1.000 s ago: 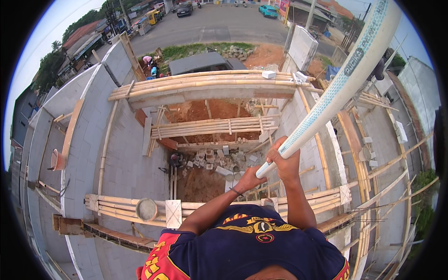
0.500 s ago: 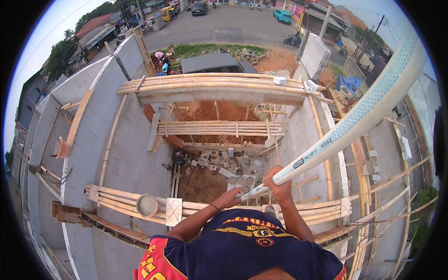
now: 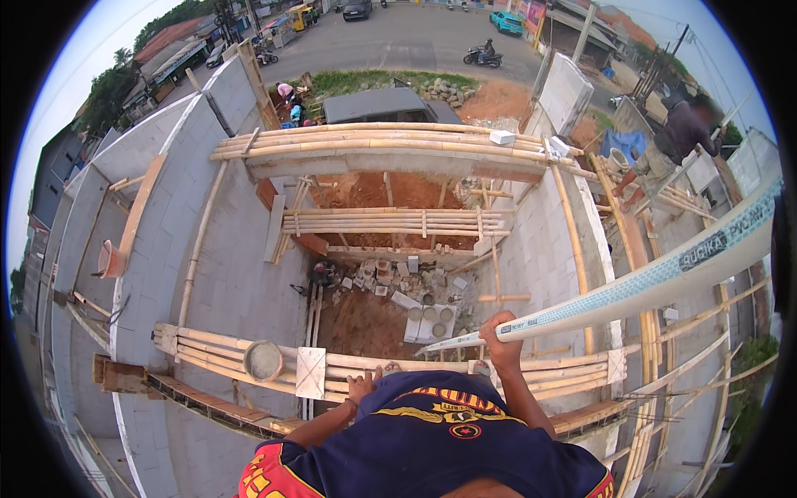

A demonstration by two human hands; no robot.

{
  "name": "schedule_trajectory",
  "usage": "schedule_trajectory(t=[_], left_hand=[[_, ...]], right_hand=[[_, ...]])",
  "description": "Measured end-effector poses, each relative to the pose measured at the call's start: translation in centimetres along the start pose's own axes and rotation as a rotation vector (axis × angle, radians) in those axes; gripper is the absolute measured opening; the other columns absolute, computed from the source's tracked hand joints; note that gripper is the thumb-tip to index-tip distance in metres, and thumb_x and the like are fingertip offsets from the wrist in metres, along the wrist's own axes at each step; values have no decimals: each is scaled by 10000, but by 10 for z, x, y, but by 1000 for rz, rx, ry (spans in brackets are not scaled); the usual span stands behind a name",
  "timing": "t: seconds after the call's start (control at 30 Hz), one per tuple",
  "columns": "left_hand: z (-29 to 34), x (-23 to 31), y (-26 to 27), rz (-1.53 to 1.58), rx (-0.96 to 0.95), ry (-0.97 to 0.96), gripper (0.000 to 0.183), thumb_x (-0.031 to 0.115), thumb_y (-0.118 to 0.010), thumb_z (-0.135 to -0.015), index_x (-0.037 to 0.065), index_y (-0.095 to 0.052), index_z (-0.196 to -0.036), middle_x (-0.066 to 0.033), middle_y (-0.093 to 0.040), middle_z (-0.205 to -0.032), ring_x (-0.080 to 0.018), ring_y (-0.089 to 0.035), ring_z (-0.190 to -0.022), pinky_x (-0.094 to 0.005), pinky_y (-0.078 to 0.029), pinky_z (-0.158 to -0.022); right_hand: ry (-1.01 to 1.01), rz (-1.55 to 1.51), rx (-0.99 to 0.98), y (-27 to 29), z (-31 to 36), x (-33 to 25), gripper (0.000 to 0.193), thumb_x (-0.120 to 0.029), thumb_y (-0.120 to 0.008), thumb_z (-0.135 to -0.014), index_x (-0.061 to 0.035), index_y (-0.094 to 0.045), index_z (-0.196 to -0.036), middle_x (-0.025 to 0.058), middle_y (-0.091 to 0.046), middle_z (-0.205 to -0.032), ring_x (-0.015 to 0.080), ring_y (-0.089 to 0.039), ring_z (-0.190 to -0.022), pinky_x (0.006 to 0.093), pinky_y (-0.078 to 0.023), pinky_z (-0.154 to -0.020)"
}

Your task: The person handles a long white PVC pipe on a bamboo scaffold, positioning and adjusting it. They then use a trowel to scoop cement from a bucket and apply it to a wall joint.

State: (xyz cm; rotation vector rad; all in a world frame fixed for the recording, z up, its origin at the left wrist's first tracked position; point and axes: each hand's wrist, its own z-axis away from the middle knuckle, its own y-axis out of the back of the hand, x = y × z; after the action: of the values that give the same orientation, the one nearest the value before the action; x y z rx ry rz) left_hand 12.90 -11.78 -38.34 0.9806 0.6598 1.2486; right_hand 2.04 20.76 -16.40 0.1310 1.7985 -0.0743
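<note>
right hand [image 3: 503, 334] alone clenched round the pipe [image 3: 614, 300], left hand [image 3: 362, 387] spread, lower centre; any slip could swing the pipe toward the worker [image 3: 684, 129], upper right!

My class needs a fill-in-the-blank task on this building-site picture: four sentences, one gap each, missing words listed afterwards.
1. The long white plastic pipe with blue markings is held only by the person's ____ hand.
2. The left hand appears over bundled tan poles made of ____.
3. The round container of grey mix sits to the ____ of the pale rectangular board.
4. The co-worker in a dark top shows toward the picture's upper ____ corner.

Missing words: right; bamboo; left; right.
</note>
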Motion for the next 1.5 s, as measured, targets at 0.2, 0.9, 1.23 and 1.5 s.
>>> schedule_trajectory(t=[0.2,0.9,1.23,1.5], left_hand=[[-20,-16,3,200,-163,-139,410,425,-484,-904,231,-522,-1263,-110,-608,-1093,-317,-627,-1021,-600,-398,-836],[-23,1,139,318,-119,-423,443,240,-623,-827,106,-576,-1247,-175,-660,-1108,-372,-630,-1010,-473,-515,-843],[-10,10,139,307,-295,-327,425,154,-530,-825,146,-601,-1244,-174,-662,-1051,-369,-637,-982,-477,-511,-837],[-12,17,145,243,-120,-396,335,156,-538,-818,136,-631,-1139,-162,-674,-962,-366,-654,-897,-476,-523,-767]], right_hand=[[11,8,49,5,5,11,198,-54,-687,-851,-64,-492,-822,37,-555,-745,114,-547,-686,271,-468,-675],[-62,173,162,21,23,79,214,-77,-733,-809,-73,-520,-790,-12,-518,-707,92,-464,-667,269,-407,-630],[-432,188,47,48,86,188,209,-67,-701,-847,-78,-495,-880,8,-558,-830,97,-543,-755,252,-483,-668],[-342,275,-84,57,104,215,216,-186,-724,-804,-63,-552,-847,28,-537,-816,146,-520,-794,303,-430,-734]])
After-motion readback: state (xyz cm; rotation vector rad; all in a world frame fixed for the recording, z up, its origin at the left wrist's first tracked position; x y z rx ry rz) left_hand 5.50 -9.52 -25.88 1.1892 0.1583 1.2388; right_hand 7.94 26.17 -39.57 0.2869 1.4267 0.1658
